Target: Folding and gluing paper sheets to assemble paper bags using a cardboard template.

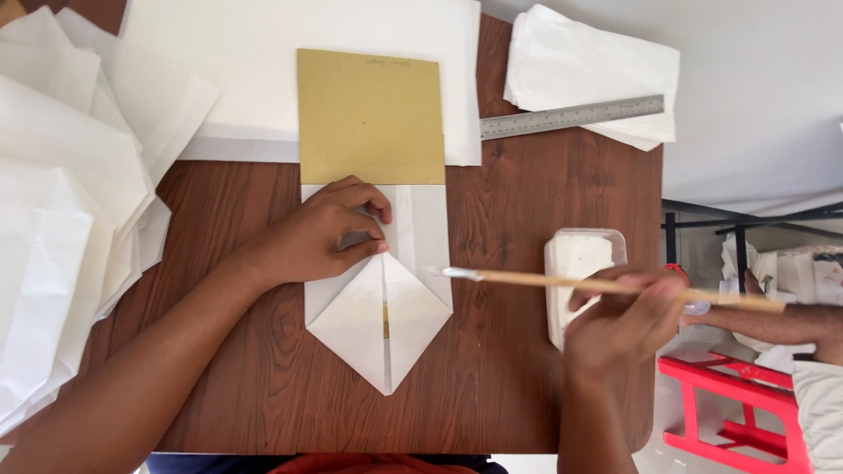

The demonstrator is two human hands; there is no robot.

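Note:
My left hand presses down on a white folded paper piece whose lower end is folded into a point, on the brown wooden table. A tan cardboard sheet sticks out of the paper's upper end. My right hand holds a wooden-handled brush, its white-coated tip pointing left toward the folded paper. Just behind the right hand sits a clear plastic tub of white paste.
Stacks of white paper lie at the left, top middle and top right. A steel ruler rests near the top. Another person's arm and a red stool are at the right, off the table edge.

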